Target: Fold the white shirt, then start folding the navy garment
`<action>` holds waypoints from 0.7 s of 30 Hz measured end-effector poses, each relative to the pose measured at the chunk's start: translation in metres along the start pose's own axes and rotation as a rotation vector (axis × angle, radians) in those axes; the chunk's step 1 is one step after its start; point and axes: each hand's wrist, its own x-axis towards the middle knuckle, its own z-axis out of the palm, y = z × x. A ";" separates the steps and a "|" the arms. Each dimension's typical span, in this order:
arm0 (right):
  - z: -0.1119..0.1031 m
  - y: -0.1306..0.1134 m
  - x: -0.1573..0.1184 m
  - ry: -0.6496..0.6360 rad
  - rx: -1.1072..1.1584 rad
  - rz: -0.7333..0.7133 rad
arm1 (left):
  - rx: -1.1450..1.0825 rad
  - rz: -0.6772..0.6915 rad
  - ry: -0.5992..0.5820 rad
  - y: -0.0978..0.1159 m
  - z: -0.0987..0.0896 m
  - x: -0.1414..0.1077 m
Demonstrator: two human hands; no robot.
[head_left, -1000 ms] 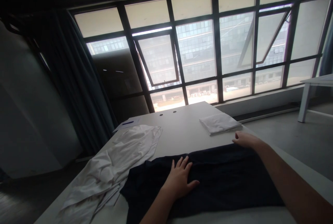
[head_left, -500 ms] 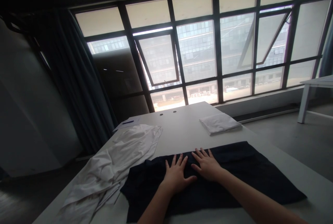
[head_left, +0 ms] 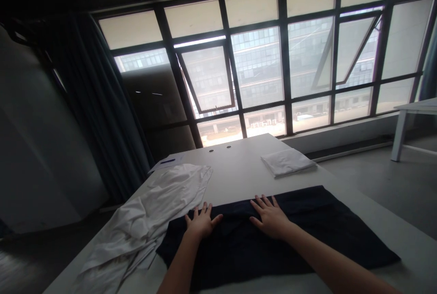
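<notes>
A dark navy cloth point(head_left: 246, 253) lies spread across the near part of the white table point(head_left: 235, 171). My left hand point(head_left: 201, 222) rests palm down on the cloth's left part, fingers spread near its far edge. My right hand point(head_left: 271, 216) presses flat on the middle of the cloth, its fingers apart and their tips at the far edge. Left of the dark cloth is a crumpled white cloth point(head_left: 146, 212). Farther back on the right sits a folded white cloth point(head_left: 288, 162).
Paper with a dark pen point(head_left: 168, 161) on it lies at the table's far left corner. Large windows point(head_left: 256, 66) stand beyond the table, with a dark curtain point(head_left: 99, 112) at the left. Another white table point(head_left: 399, 132) is at the right.
My left hand has moved left along the dark cloth, away from my right hand. The cloth's left part lies smoother. My right hand has barely moved.
</notes>
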 end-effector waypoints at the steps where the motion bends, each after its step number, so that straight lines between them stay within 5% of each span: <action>1: 0.000 0.001 0.000 -0.001 0.002 -0.001 | 0.015 -0.026 0.012 -0.002 0.000 0.000; 6: 0.001 0.002 0.001 -0.001 0.011 0.000 | 0.111 0.013 0.162 0.010 -0.003 -0.012; 10: 0.002 0.002 0.001 0.014 0.012 -0.009 | 0.046 0.333 0.222 0.047 -0.006 -0.034; 14: 0.003 0.003 0.002 0.017 0.002 -0.017 | -0.160 0.645 0.150 0.089 0.008 -0.054; 21: 0.004 0.006 0.002 0.007 -0.021 -0.045 | -0.152 0.581 0.236 0.114 0.037 -0.054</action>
